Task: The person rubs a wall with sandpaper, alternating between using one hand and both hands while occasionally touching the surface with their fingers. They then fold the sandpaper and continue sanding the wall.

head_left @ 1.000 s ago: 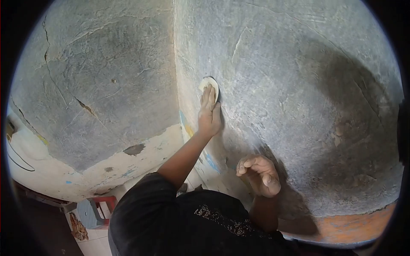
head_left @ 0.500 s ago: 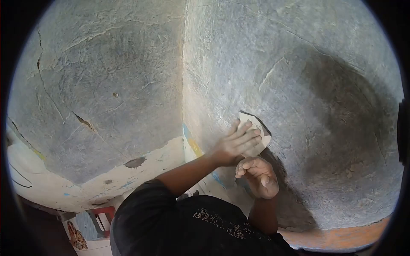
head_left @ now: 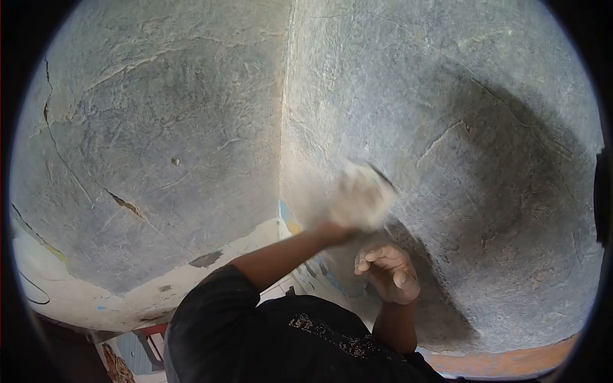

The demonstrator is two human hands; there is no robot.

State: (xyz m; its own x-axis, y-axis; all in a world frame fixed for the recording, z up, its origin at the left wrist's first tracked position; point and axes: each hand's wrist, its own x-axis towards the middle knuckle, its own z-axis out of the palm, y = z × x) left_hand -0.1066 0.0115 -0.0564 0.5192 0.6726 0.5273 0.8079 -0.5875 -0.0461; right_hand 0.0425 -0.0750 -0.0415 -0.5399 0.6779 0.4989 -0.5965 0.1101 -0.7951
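My left hand lies against the grey right-hand wall, smeared by motion. Under it is a pale sheet of sandpaper, pressed to the plaster, its edges blurred and a dark edge showing at the upper right. Lower and to the right, my right hand is raised before the wall with palm partly turned up. Its fingers curl loosely, the thumb stands apart from them, and nothing is visible between them.
A vertical corner joins the two rough walls. Cracks run across the left wall, above a cream, flaking lower band. An orange strip borders the right wall below. A red and grey object stands at lower left.
My left hand and the sandpaper have shifted slightly left and blurred with speed. My right hand has dropped a little, its pose much the same. The view has shifted slightly.
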